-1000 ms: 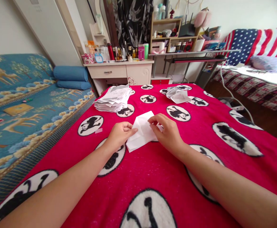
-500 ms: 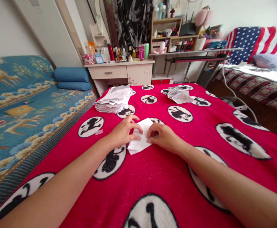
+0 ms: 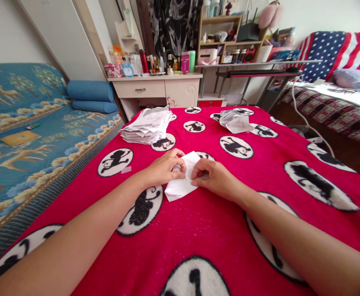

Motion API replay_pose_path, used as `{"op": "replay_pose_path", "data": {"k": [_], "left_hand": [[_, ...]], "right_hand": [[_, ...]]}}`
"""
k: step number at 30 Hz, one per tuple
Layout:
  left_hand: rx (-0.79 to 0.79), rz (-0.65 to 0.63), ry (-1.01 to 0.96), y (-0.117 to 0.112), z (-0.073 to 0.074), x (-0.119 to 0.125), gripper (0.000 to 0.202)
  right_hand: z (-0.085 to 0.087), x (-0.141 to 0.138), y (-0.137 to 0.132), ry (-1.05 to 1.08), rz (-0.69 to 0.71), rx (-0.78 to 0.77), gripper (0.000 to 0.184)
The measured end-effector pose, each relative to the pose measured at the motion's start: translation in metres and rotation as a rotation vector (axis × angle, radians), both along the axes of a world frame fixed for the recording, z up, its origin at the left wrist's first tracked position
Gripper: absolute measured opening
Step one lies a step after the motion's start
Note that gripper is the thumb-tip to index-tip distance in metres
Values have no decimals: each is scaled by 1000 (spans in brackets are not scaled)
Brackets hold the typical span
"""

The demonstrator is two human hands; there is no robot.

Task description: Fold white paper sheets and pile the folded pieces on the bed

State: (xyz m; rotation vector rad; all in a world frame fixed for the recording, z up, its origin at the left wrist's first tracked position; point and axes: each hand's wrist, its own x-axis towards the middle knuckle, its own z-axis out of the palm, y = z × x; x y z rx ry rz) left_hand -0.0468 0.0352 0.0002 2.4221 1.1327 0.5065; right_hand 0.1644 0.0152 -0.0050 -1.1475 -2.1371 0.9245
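A small folded sheet of white paper [image 3: 180, 190] lies on the red cloth between my two hands. My left hand [image 3: 169, 167] grips its left part, thumb and bent fingers pinched together on the surface. From the other side my right hand [image 3: 210, 177] pinches the paper's right edge with thumb and forefinger, the other fingers curled under. The paper's far corner shows above the hands and its near corner points towards me. Whether a fold is held between the fingertips is too small to make out.
A stack of papers [image 3: 148, 126] sits at the far left of the red cloth [image 3: 180, 238]. Several folded papers [image 3: 235, 121] lie at the far right. A small pale slip [image 3: 126, 169] rests left of my left forearm. A blue patterned couch [image 3: 47, 135] runs along the left.
My left thumb and fingers have closed in on the paper, nearer to my right hand. The right hand keeps its pinch. The view has shifted slightly.
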Motion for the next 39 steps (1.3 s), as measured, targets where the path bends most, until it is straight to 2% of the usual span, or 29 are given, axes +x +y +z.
{"op": "replay_pose_path", "data": {"k": [8, 16, 23, 28, 34, 39], "left_hand": [[40, 109, -20, -2, -8, 3, 6], [38, 108, -43, -5, -7, 3, 7], [35, 137, -87, -7, -10, 3, 12], [46, 201, -101, -13, -14, 4, 15], [70, 222, -90, -28, -17, -2, 28], [53, 267, -153, -32, -22, -9, 53]], "right_hand": [[0, 0, 0, 0, 0, 18, 9], [-1, -1, -1, -48, -7, 104, 15], [-6, 2, 1, -52, 65, 205, 24], [-7, 2, 1, -93, 115, 280, 18], [-9, 3, 2, -106, 154, 324, 19], [-8, 3, 3, -109, 176, 321, 18]]}}
